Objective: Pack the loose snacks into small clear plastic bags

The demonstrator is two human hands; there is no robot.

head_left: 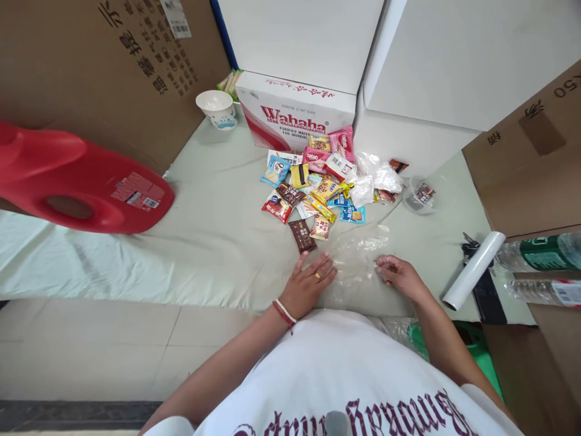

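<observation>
One film (356, 257) lies below centre; our left hand (308, 280) spreads wide, our right hand (400, 275) pinches it; tugging risks tears.

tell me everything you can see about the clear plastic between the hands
The clear plastic looks like thin, colourless film, see-through and crumpled, with glossy white highlights along its creases. It lies loosely spread on the table, on the wearer's side of the snacks. The left hand rests palm down at its left edge; the right hand pinches its right edge. Its outline is faint, so its exact shape and any opening cannot be told.
</observation>
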